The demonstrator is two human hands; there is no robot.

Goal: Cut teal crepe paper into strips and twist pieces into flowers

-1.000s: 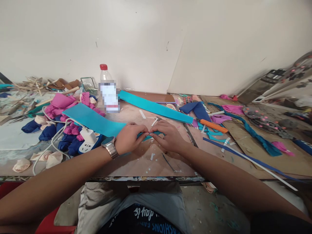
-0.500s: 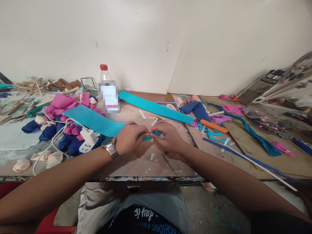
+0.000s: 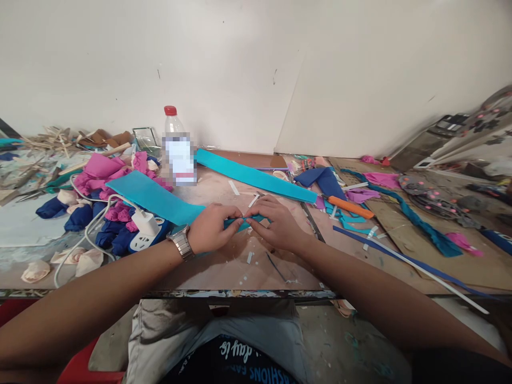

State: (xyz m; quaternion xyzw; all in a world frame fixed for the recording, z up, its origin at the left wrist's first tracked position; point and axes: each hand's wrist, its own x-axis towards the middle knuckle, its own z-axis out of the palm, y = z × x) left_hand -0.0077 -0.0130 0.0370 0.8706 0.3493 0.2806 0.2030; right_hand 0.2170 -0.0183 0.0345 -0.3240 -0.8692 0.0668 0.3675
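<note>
Between my two hands is a strip of bright blue crepe paper [image 3: 160, 198], its wide tail running back to the left over a pile of paper pieces. My left hand [image 3: 218, 226], with a metal watch at the wrist, pinches the strip's near end between thumb and forefinger. Tip to tip with it, my right hand [image 3: 274, 223] pinches the same end. The small fold at the fingertips is partly hidden by them. Behind my hands lies another long blue crepe paper strip [image 3: 256, 176], slanting down to the right.
At left are magenta and navy paper bundles [image 3: 100, 170], a power strip [image 3: 150, 237] with a plugged white charger, and a looping cable. A red-capped bottle [image 3: 170, 112] stands behind a blurred phone [image 3: 181, 160]. To the right lie an orange-handled tool [image 3: 351, 207] and a white stick [image 3: 428, 274].
Both hands stay almost in place at the strip's end. My left fingers shift slightly, and a little more blue paper shows between the fingertips.
</note>
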